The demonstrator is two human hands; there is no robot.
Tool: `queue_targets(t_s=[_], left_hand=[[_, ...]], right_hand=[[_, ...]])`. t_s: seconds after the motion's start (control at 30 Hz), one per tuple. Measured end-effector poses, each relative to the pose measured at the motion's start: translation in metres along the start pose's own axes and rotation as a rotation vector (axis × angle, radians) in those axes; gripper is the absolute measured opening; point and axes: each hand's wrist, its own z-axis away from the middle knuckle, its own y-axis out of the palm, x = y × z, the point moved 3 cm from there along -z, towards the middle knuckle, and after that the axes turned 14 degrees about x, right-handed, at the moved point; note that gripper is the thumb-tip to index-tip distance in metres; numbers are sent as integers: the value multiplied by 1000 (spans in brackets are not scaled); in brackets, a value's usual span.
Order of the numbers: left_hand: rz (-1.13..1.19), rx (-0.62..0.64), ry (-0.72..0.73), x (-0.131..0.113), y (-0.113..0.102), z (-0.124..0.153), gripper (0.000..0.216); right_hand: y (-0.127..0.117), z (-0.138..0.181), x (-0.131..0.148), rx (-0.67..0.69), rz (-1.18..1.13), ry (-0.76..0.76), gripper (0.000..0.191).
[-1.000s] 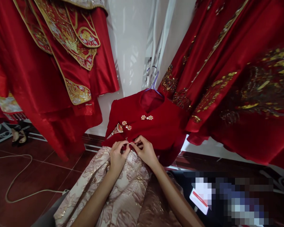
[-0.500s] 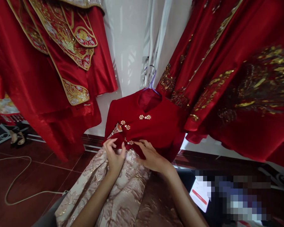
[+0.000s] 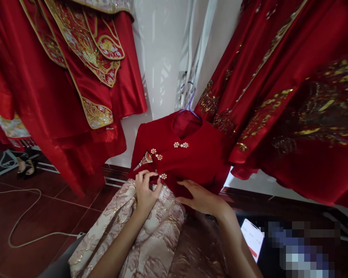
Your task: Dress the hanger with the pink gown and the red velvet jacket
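A red velvet garment with a round neck hangs on a purple hanger in front of me. Flower-shaped pearl buttons and a tasselled brooch decorate its front. My left hand has its fingers curled at the lower front, thumb and forefinger pinching the cloth beside a flower button. My right hand is open, fingers stretched out over the lower right part of the velvet. Below both hands spreads pale pink floral brocade.
Red embroidered gowns hang at left and right. A lit phone lies at the lower right, near a blurred patch. On the tiled floor are a white cable and black shoes.
My left fingers have closed in at the flower button. My right hand has drawn away from it to the right. The whole view has shifted slightly.
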Motion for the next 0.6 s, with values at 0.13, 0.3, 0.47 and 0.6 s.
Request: queue_targets(t_s=[0.13,0.3,0.47,0.6], left_hand=[[-39,16,14,0,1,0,15],[-76,27,32,-2,0,1,16],[-96,58,27,-5,0,1,13],[-64,72,29,-6,-1,2,13]], right_hand=[[-2,-3,5,-70,-51,-113,71],[-4,-15,23,-222,-106,-305,47],[3,-26,21,-295,-86,-293,34],[6,-31,14,-313,-60,-268,31]])
